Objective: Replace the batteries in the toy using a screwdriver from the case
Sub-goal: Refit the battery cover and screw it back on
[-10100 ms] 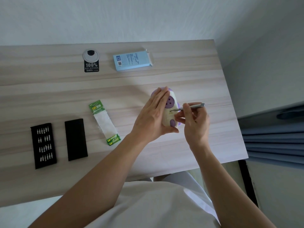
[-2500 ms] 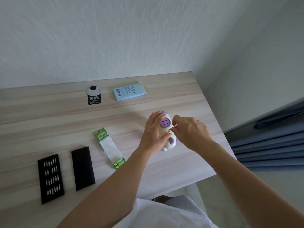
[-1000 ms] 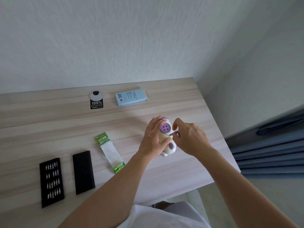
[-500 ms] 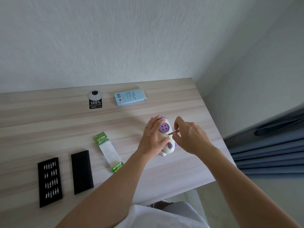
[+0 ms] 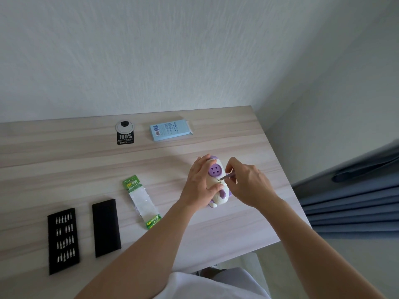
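on the counter [image 5: 248, 216], the left hand [image 5: 199, 184] clasps the toy [image 5: 218, 186] to steady it while the right hand [image 5: 248, 186] pinches the screwdriver [image 5: 225, 176], tip apparently at the battery cover's screw.

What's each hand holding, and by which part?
The left hand grips the white-and-purple plastic toy around its body; the right hand pinches the thin metal screwdriver by its handle end.

Pale blue box [image 5: 170, 130] flat on light wood bench [image 5: 64, 160]. Left of box: grey round grommet [image 5: 125, 125], black 100% sticker [image 5: 125, 138] touching it. Far right of box: blue curtain [image 5: 356, 208].
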